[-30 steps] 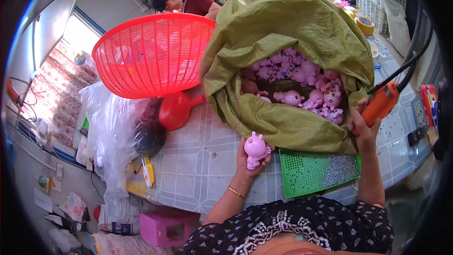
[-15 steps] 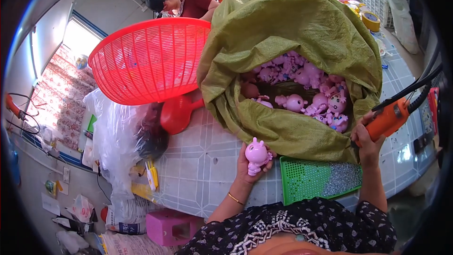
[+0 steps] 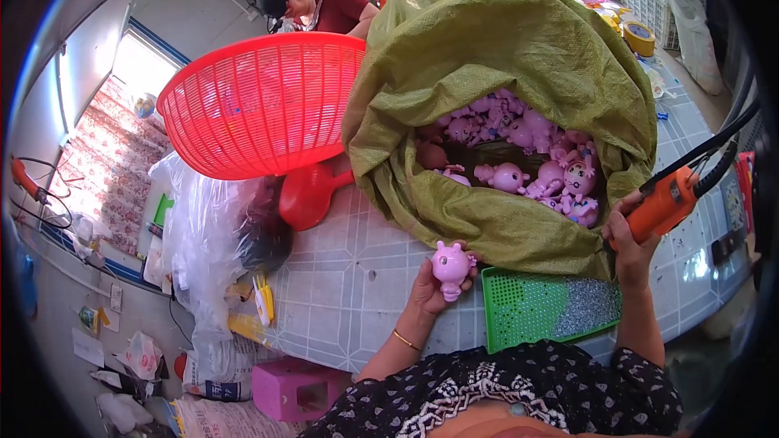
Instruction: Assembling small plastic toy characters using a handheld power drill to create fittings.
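A pink plastic toy figure (image 3: 452,269) with little knobs on its round head rests in my left hand (image 3: 425,294), whose fingers curl round it from behind. My right hand (image 3: 631,250) grips an orange electric screwdriver (image 3: 664,211) with a black cord at its upper end; its tip is hidden beside the sack. Between and beyond my hands stands a big olive woven sack (image 3: 479,40), its rim rolled open. Inside lie several pink toy figures (image 3: 580,177). A green perforated tray (image 3: 519,308) sits at the table edge between my forearms, with small silvery screws (image 3: 588,304) heaped on its right side.
A large red plastic basket (image 3: 260,105) leans left of the sack, above a red scoop (image 3: 307,197). Clear plastic bags (image 3: 195,227) hang over the left edge near a yellow cutter (image 3: 264,300). Across the table (image 3: 341,276) a person in dark red (image 3: 337,10) bends forward. A pink stool (image 3: 296,389) stands below.
The toy figure in my left hand has turned a little and shifted slightly right and down. My right hand keeps the screwdriver in nearly the same place.
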`<state>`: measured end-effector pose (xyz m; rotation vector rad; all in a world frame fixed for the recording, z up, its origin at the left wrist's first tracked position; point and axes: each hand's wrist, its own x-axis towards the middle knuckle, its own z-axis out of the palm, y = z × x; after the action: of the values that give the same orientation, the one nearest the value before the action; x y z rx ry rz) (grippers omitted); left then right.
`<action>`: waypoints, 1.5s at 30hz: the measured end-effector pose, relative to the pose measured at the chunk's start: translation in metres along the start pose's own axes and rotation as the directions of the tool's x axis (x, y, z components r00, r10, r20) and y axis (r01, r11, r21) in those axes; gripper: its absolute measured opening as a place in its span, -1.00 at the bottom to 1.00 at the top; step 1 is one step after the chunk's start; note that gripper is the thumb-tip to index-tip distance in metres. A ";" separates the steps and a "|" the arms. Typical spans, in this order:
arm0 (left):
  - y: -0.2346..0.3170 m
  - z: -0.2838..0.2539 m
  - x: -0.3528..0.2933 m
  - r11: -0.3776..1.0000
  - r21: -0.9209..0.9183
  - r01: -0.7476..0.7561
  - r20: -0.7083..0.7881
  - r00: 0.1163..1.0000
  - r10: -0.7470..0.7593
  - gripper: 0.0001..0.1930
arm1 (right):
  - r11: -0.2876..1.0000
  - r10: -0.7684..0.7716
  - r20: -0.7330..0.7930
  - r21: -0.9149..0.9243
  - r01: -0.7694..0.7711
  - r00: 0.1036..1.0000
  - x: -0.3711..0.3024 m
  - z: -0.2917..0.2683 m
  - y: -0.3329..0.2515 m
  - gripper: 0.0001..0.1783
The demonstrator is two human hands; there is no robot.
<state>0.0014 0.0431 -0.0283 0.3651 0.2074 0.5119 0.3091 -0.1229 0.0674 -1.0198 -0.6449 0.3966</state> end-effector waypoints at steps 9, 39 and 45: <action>0.000 -0.003 -0.002 0.996 -0.082 0.026 0.012 1.000 -0.025 -0.09 | 0.998 -0.052 0.038 -0.030 0.053 0.998 0.004 0.001 -0.003 -0.66; -0.001 -0.006 0.000 0.999 -0.035 0.017 -0.040 0.999 -0.018 -0.15 | 0.999 -0.043 0.059 -0.017 0.045 0.997 -0.002 -0.004 -0.004 -0.68; 0.000 -0.012 0.001 0.999 -0.034 0.006 -0.042 0.999 -0.008 -0.13 | 1.000 -0.028 0.047 -0.011 0.028 0.999 -0.003 -0.005 0.000 -0.60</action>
<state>-0.0014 0.0466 -0.0397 0.3204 0.2407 0.5160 0.3102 -0.1280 0.0643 -1.0136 -0.7032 0.3933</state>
